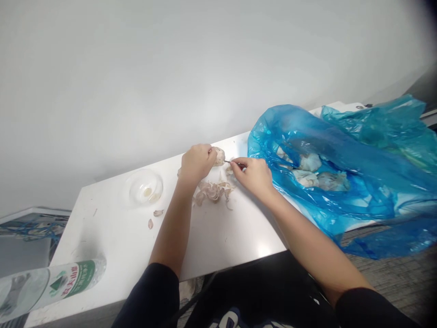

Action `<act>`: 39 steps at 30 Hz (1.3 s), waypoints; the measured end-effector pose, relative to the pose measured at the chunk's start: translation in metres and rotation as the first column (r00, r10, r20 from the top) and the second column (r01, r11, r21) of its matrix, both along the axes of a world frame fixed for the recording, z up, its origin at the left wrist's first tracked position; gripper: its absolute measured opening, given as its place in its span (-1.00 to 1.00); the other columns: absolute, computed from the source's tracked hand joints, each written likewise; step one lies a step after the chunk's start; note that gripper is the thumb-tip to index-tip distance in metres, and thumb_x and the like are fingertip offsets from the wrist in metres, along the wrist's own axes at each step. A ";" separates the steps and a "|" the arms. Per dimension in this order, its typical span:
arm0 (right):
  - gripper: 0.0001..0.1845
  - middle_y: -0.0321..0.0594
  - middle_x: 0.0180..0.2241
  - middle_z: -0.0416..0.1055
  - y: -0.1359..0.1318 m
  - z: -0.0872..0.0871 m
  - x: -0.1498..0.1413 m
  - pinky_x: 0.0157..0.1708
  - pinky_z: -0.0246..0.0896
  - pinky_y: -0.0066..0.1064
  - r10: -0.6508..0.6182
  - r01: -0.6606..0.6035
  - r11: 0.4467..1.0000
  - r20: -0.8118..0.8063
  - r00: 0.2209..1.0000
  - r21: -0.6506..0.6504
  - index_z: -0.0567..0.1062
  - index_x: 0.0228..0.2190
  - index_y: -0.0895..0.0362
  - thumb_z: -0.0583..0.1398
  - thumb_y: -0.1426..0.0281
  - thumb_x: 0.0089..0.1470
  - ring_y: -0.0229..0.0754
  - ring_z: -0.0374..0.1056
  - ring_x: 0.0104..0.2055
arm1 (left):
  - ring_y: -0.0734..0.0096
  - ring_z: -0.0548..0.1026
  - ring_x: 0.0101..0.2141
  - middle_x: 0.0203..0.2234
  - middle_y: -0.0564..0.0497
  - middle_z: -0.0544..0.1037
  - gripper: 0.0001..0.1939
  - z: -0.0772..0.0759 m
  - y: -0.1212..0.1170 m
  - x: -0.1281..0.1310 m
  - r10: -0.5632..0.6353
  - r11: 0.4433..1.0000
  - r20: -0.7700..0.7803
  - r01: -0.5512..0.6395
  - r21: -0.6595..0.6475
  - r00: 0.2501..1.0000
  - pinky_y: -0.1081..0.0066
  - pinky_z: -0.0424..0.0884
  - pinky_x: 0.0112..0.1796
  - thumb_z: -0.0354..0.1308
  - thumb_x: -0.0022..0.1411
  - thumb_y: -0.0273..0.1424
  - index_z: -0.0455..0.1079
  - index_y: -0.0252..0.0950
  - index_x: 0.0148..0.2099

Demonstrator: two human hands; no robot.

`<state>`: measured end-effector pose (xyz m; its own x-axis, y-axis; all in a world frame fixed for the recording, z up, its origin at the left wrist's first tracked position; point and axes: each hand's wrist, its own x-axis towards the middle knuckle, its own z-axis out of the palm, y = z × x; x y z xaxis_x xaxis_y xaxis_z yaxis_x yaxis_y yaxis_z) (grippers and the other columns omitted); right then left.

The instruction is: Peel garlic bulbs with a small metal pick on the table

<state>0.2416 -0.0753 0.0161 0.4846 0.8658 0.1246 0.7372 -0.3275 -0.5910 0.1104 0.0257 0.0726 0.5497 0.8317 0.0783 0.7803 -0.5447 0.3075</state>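
My left hand (195, 163) is closed around a garlic bulb (219, 156) held just above the white table (112, 237). My right hand (253, 175) pinches a thin metal tool (235, 163) whose tip points at the bulb. Under and between the hands lies a heap of papery garlic skins (213, 191). A small clear glass bowl (143, 187) stands left of my left hand, with a peeled clove inside. Two loose cloves (154, 217) lie in front of the bowl.
A large blue plastic bag (344, 177) holding garlic bulbs (316, 172) spreads over the table's right end. A plastic water bottle (48, 284) lies on its side at the near left corner. A white wall runs behind the table.
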 end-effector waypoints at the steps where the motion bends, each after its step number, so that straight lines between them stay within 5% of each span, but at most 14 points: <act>1: -0.68 -0.25 -0.37 0.60 0.000 0.000 0.000 -0.46 -0.01 -0.37 0.001 -0.001 1.000 0.000 1.000 0.004 0.66 -0.22 -0.07 0.11 0.20 0.16 -0.06 0.46 -0.31 | 0.37 0.26 -0.49 -0.55 -0.03 0.38 -0.70 0.000 0.000 0.000 0.001 1.000 0.005 -0.001 0.001 1.000 0.35 0.01 -0.44 -0.09 0.28 -0.39 0.21 -0.28 -0.51; 11: -0.68 -0.21 -0.31 0.61 0.002 -0.006 0.003 -0.45 0.00 -0.36 0.049 -0.054 0.997 0.084 0.995 0.051 0.66 -0.24 -0.04 0.11 0.23 0.20 -0.04 0.46 -0.27 | 0.39 0.19 -0.52 -0.58 0.00 0.30 -0.70 0.000 -0.002 0.001 0.020 1.000 0.031 -0.020 0.012 0.999 0.33 -0.01 -0.45 -0.10 0.28 -0.38 0.10 -0.26 -0.53; 27: -0.70 -0.25 -0.56 0.48 0.008 -0.009 0.014 -0.43 0.01 -0.41 0.126 -0.090 0.981 -0.207 0.970 0.171 0.66 -0.43 0.14 0.15 0.29 0.09 -0.24 0.26 -0.50 | 0.46 0.10 -0.54 -0.65 0.10 0.10 -0.69 -0.006 0.004 -0.004 -0.038 0.991 0.289 0.073 -0.112 0.957 0.34 -0.04 -0.46 -0.08 0.21 -0.44 -0.05 -0.25 -0.56; 39: -0.73 -0.22 -0.38 0.58 0.004 -0.007 0.011 -0.45 0.01 -0.38 0.108 -0.109 0.991 0.019 0.994 0.073 0.66 -0.34 0.03 0.14 0.32 0.13 -0.12 0.39 -0.36 | 0.48 0.06 -0.52 -0.61 0.10 0.04 -0.71 -0.003 0.016 -0.021 -0.008 0.947 0.450 0.152 -0.284 0.893 0.36 -0.02 -0.46 -0.06 0.17 -0.40 -0.02 -0.25 -0.56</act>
<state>0.2524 -0.0713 0.0087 0.3862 0.9012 0.1967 0.7749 -0.2013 -0.5992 0.0896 0.0420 0.0697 0.5837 0.8082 0.0779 0.4838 -0.4233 0.7660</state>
